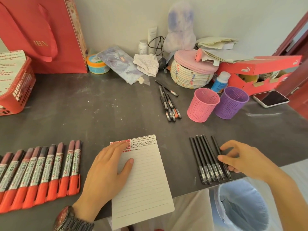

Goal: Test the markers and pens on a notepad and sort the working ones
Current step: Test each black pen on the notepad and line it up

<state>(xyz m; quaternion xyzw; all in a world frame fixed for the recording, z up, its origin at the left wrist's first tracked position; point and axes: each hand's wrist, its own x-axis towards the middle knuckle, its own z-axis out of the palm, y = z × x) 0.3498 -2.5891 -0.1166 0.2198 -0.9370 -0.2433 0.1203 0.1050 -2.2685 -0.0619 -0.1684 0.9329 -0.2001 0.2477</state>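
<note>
Dark table (103,107), markers (43,170) cropped left — right hand (245,159) pinching half-hidden pen (216,146)

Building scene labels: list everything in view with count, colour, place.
markers: at least nine, red with dark caps, row near left
notepad: one, white lined, near centre
pen row: six, black, near right
loose pens: small pile, mostly black, mid-table
pink cup: one, pink, right of pile
purple cup: one, purple, beside pink cup
phone: one, dark screen, far right
mesh basket: one, red, far left
paper bag: one, red, back left
woven basket: one, cream, pink lid, back
shoebox: one, red, back right
bin: one, blue liner, floor at right
left hand: flat on notepad
right hand: fingers pinch rightmost pen of the row
</note>
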